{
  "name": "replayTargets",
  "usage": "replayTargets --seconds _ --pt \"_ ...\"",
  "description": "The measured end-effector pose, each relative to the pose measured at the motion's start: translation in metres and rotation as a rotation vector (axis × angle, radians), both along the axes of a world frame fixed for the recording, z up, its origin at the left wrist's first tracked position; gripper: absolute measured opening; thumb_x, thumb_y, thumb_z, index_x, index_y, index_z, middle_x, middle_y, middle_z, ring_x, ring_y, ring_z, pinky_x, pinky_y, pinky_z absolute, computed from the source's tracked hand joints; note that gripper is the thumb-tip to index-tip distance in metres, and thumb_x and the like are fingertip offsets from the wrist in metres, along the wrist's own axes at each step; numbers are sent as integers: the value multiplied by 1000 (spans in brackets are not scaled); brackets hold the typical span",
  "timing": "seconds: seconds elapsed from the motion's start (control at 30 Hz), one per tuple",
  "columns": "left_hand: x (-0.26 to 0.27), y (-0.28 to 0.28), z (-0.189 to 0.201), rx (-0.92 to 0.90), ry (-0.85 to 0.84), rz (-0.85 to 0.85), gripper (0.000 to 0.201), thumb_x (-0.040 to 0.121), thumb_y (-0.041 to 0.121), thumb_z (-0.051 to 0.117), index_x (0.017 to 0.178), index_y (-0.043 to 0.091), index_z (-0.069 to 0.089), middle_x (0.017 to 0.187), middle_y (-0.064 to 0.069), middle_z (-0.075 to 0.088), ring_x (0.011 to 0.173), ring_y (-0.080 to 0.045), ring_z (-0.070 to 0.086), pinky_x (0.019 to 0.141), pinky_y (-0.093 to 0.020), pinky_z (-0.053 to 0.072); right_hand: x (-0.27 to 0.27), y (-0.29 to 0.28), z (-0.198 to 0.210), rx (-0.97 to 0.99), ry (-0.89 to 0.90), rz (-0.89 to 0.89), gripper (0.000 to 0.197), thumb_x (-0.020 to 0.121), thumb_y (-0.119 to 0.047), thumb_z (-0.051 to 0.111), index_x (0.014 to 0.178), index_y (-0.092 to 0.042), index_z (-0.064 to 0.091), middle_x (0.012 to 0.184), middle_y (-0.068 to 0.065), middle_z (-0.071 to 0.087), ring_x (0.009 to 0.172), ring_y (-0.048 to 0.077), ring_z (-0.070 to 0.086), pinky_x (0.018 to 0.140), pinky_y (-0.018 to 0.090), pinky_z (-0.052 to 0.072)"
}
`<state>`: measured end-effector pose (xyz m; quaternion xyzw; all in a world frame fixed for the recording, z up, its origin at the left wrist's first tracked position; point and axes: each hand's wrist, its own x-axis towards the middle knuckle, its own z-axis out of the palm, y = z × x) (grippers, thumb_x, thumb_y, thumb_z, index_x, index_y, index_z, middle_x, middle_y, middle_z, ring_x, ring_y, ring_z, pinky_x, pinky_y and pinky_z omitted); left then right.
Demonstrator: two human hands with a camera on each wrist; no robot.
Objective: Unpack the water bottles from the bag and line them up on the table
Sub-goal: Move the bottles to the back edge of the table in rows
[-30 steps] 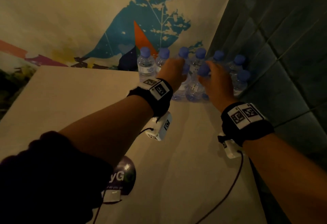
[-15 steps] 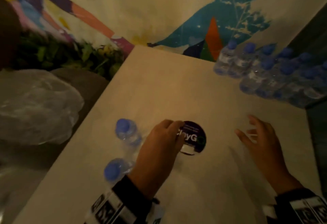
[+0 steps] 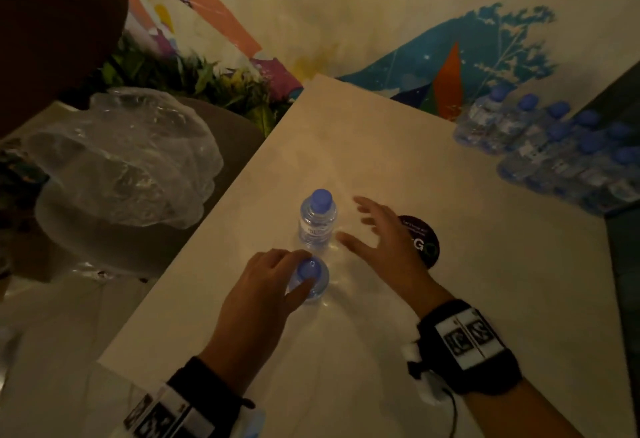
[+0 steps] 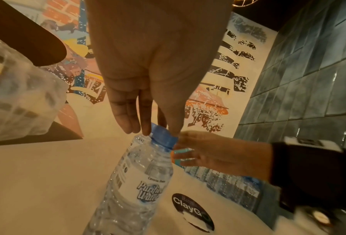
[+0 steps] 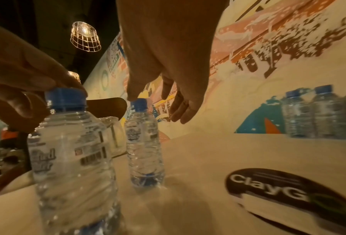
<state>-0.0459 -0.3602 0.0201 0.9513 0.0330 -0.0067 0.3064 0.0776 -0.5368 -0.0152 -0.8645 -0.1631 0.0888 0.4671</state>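
Near the table's [image 3: 346, 133] left edge stand two clear, blue-capped bottles [image 3: 317, 219]. The left hand [image 3: 258, 294] now pinches the nearer cap [image 3: 308, 269]; the right hand [image 3: 384, 240], fingers spread and empty, has moved beside the farther one.

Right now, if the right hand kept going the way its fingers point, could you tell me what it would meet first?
Most likely the far water bottle: the open right hand points towards it from the right. The gap between them looks free, though depth is hard to judge here.

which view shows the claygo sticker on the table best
The right wrist view: the ClayGo sticker lies large and unobstructed there. In the left wrist view it is smaller and tilted. In the head view the right hand covers part of it.
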Motion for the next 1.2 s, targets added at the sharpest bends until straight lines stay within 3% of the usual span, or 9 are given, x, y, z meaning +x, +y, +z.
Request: replayTargets --seconds 0.13,0.27,0.4,0.53,0.67,0.83,0.97,1.1,1.2 --pt "3 0 -1 3 24 -35 39 78 49 52 113 33 50 108 6 61 97 -14 56 80 -29 51 18 44 -7 20 31 97 63 77 -32 72 132 -21 43 135 4 50 120 14 48 94 19 36" --pt "13 -1 -6 -131 38 -80 46 70 56 44 104 27 59 94 6 59 80 -7 56 70 -16 46 23 59 -17 143 85 31 41 80 -30 70 116 -15 57 117 8 64 101 12 57 79 12 40" --pt "22 2 -7 -194 5 -104 44 71 53 48 100 23 60 89 14 53 76 0 52 67 3 38 28 43 -23 240 136 -29 39 83 -27 68 118 -15 56 117 4 64 103 7 57 84 10 42" --pt "32 -4 -9 -151 100 -106 65 78 72 33 98 20 67 86 2 62 78 -2 53 69 6 37 55 -14 -23 323 149 -207 23 87 -16 63 108 -8 61 104 1 65 90 -3 59 77 7 46" --pt "56 0 -24 -137 216 -118 62 61 85 42 111 49 53 102 14 58 91 3 56 66 -7 50 116 -88 -30 159 -12 -480 37 77 -47 66 101 -19 64 107 8 66 98 18 63 84 34 54" --pt "95 -11 -27 -44 150 -190 60 55 88 46 110 62 46 107 26 53 87 3 62 61 -14 56 192 -163 -19 -28 -149 -611 31 78 -34 70 94 -8 62 99 17 63 92 30 58 72 29 41" --pt "132 -65 12 -68 15 -174 57 73 70 47 103 25 65 92 11 58 84 7 58 72 -5 49 237 -191 -16 -73 -205 -633 29 78 -27 70 94 -4 60 98 20 65 93 32 59 76 41 50" --pt "176 -98 17 -39 -21 -185 44 60 10 84 100 16 67 90 8 57 59 -5 58 70 4 40 268 -201 -22 -81 -238 -651 29 78 -25 70 97 -5 59 100 17 66 94 32 60 78 43 51" --pt "209 -121 20 -69 -56 -223 44 66 6 78 107 15 64 92 8 55 62 -2 57 70 3 43 283 -207 -24 -95 -240 -656 29 81 -24 67 101 -5 57 105 17 65 96 28 60 76 33 45"
